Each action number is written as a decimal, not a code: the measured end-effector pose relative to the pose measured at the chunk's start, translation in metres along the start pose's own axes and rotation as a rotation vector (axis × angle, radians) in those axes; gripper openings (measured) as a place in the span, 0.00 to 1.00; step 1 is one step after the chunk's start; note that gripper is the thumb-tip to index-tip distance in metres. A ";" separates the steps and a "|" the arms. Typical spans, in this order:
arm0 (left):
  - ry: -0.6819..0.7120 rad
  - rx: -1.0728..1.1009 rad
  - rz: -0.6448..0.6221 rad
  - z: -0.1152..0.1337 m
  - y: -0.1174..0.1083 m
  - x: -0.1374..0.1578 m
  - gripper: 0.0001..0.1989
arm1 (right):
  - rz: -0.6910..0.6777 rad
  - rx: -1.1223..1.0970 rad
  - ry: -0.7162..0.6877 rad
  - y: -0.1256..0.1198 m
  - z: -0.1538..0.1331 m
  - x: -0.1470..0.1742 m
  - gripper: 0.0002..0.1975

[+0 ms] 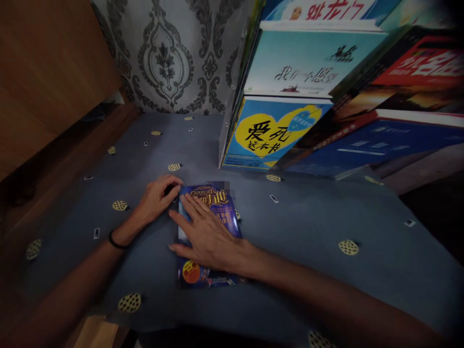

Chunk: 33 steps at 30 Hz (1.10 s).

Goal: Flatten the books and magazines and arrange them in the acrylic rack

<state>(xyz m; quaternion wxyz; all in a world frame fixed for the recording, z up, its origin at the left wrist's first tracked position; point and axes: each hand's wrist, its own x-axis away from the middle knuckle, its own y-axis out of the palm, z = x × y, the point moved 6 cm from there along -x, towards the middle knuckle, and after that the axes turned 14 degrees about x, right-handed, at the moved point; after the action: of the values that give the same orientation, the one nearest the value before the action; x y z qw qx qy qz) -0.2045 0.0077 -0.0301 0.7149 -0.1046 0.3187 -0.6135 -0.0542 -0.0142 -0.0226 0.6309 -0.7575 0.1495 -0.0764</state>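
With the right hand (208, 237) spread flat and holding nothing on the purple book (210, 241) lying on the blue cloth (326, 227), the curled, empty left hand (157, 198) should lift its near-left edge gently.

Glossy paper book cover (210, 232); matt blue cloth tablecloth (308, 227); wood panel (43, 72).
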 end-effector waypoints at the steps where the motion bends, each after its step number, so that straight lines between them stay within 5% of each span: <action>1: 0.022 -0.013 -0.016 0.001 0.001 0.000 0.10 | 0.001 -0.005 -0.006 0.000 0.001 0.000 0.34; 10: 0.093 -0.112 -0.035 -0.001 0.005 0.004 0.08 | 0.097 0.066 0.045 0.001 0.006 0.001 0.29; 23: 0.080 -0.139 -0.041 0.001 0.006 0.004 0.09 | 0.091 -0.112 -0.009 -0.002 0.027 0.008 0.27; 33: 0.068 -0.153 -0.051 0.001 0.005 0.003 0.09 | 0.185 -0.129 0.008 -0.005 0.068 0.014 0.21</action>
<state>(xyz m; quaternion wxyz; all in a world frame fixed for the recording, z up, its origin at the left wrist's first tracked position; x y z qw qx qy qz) -0.1998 0.0062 -0.0334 0.6775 -0.1463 0.3862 -0.6086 -0.0196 0.0457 -0.0317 0.5844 -0.7793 0.2258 -0.0109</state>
